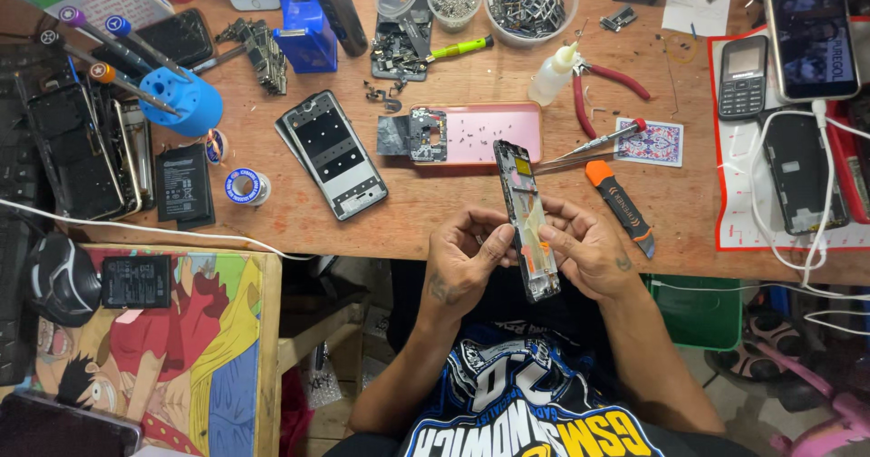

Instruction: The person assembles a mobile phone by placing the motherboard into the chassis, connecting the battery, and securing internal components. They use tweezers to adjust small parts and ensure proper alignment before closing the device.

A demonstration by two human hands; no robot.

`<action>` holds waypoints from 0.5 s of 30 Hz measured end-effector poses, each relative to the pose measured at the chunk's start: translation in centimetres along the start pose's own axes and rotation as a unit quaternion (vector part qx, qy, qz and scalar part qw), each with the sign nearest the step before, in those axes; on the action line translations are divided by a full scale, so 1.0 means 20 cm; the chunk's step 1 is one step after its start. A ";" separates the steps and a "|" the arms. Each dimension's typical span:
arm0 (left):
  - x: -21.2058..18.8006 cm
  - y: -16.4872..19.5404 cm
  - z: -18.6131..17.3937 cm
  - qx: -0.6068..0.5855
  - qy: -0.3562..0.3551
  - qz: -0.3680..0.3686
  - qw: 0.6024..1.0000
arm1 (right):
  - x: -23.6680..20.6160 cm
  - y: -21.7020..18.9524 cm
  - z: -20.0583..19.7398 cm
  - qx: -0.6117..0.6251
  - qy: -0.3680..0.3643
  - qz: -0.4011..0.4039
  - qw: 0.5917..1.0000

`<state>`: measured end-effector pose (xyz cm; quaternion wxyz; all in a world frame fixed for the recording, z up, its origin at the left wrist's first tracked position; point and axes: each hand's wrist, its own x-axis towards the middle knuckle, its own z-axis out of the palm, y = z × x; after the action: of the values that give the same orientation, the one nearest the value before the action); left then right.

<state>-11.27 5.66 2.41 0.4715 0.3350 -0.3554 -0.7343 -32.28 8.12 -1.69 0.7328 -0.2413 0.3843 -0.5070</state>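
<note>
Held edge-on above the front edge of the wooden bench (471, 212): an opened phone frame (526, 221), thin and long, with inner parts showing. Pinched along its lower half between the left hand (462, 262), thumb pressed on the side edge, and the right hand (584, 248), fingers curled and close together on the other side. Probably light, stiff, yet fragile inside. Better gripped by the metal side rails only, never by the exposed inner parts. Nearby, apart: pink tray (485, 131) with small screws.

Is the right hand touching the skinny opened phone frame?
Touching. The head view shows the right hand with its thumb pressed against the edge of the skinny opened phone frame.
</note>
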 end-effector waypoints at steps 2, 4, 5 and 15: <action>0.00 0.00 -0.01 0.014 0.005 0.002 1.000 | 0.01 0.01 0.01 -0.006 -0.001 0.001 1.000; -0.02 0.00 -0.02 0.020 0.010 0.001 1.000 | 0.01 0.01 0.02 -0.017 -0.005 -0.002 1.000; -0.02 -0.01 -0.04 0.020 0.008 0.003 1.000 | 0.00 0.01 0.02 -0.036 -0.003 -0.015 0.999; 0.02 -0.08 -0.12 -0.006 -0.064 -0.002 0.998 | 0.05 0.06 0.13 -0.177 0.004 -0.086 0.980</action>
<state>-10.22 5.27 -0.22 0.4482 0.2849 -0.3798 -0.7574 -29.36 7.47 -1.39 0.6306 -0.3973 0.4488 -0.4931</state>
